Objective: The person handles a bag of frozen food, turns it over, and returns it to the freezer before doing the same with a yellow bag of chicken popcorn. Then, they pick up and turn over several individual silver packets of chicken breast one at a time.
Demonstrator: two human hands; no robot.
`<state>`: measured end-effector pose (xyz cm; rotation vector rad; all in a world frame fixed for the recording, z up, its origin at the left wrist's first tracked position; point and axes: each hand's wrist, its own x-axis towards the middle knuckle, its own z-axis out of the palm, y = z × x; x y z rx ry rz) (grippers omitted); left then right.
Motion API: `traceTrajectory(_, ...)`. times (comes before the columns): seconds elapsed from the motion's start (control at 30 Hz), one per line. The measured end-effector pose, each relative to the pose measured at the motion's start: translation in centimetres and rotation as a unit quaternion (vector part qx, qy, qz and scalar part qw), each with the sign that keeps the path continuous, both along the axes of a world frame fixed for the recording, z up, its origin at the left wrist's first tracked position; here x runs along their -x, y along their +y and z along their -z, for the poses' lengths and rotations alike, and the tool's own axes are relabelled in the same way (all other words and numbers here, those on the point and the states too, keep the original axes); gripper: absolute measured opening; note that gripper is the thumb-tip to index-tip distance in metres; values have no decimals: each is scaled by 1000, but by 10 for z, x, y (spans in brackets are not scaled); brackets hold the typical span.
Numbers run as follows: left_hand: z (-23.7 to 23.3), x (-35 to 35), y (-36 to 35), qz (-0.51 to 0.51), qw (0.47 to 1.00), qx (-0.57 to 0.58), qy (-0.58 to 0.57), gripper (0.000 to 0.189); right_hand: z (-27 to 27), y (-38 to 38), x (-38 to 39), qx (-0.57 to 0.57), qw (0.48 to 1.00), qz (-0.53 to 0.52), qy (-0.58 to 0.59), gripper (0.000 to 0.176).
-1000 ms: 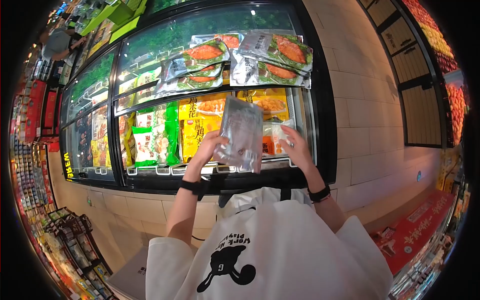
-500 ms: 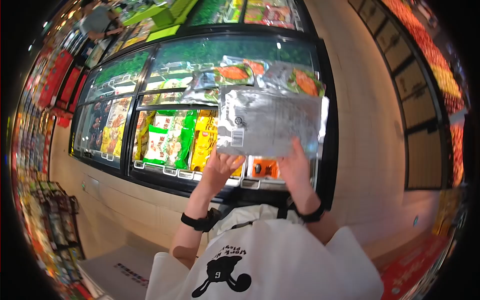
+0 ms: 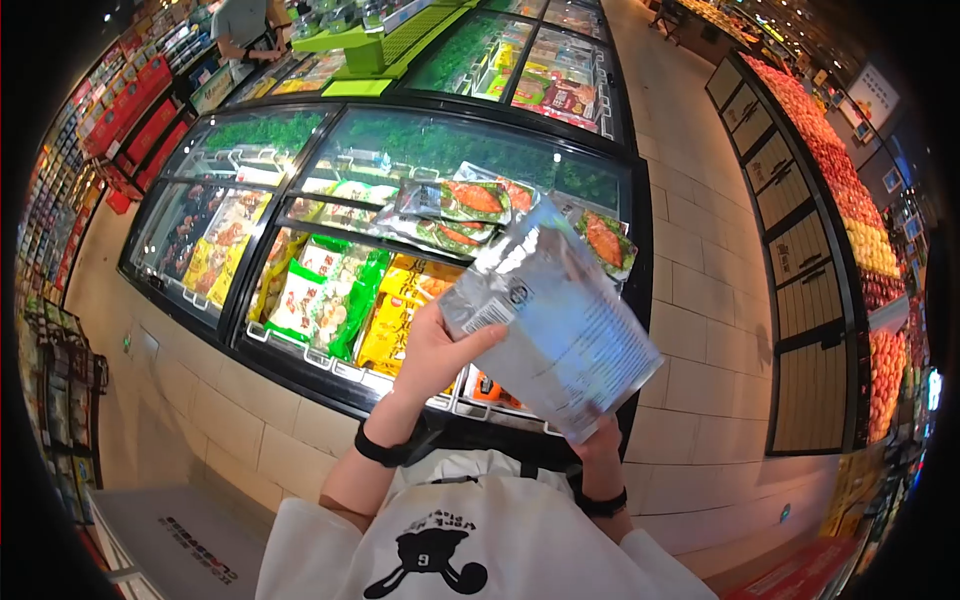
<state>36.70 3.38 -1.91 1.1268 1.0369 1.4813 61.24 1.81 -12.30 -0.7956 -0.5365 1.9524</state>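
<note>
A silver foil food packet (image 3: 555,325) with a barcode on its back is held up in front of me, tilted. My left hand (image 3: 435,350) grips its left edge and my right hand (image 3: 598,440) holds its lower right corner, mostly hidden behind the packet. Below and behind it stands an open chest freezer (image 3: 300,385) with green and yellow snack bags (image 3: 335,290). Several silver packets with orange fish pictures (image 3: 470,205) lie on its glass lid.
More freezer bays with glass lids (image 3: 230,170) run to the left and back. A person (image 3: 245,25) stands at the far left by shelves of goods. Fruit displays (image 3: 860,220) line the right wall. A tiled aisle (image 3: 700,250) runs between.
The packet has been raised from over the freezer toward my face and turned flat, then tilted down to the right. My view has lifted, showing more of the aisle.
</note>
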Motion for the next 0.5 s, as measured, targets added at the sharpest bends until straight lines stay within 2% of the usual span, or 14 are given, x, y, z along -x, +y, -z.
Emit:
traceTrajectory(0.03,2,-4,4,-21,1000,4,-22,41,4,-2,3,-5,1000,6,8,66)
traceTrajectory(0.07,8,-6,5,-41,998,9,-45,46,6,-4,7,-65,998,7,4,60)
traceTrajectory(0.1,29,-3,4,-5,992,79,-101,51,8,-6,11,-124,992,8,-2,54)
traceTrajectory(0.13,100,4,8,-6,987,135,-83,47,6,-7,16,-129,992,10,4,54)
traceTrajectory(0.17,50,-12,-2,37,976,213,-18,40,1,-12,24,-225,947,-25,-228,50)
traceTrajectory(0.2,67,-32,-7,46,961,191,-192,36,-22,-17,41,-309,840,-60,-442,47)
traceTrajectory(0.23,78,-31,-15,193,901,115,-371,29,-54,-13,52,-344,830,-144,-414,47)
traceTrajectory(0.27,102,-33,-18,175,866,124,-452,19,-42,-6,59,-535,764,-107,-345,52)
traceTrajectory(0.33,104,-13,-17,206,722,-18,-660,9,-74,-10,70,-593,664,-196,-411,52)
traceTrajectory(0.37,94,-2,-4,275,556,-97,-778,11,-76,-11,70,-576,688,-189,-398,53)
traceTrajectory(0.4,54,19,-11,231,572,-67,-784,12,-75,-11,68,-564,709,-184,-381,53)
traceTrajectory(0.5,50,76,-10,260,618,-165,-723,11,-53,-2,48,-486,737,-123,-454,50)
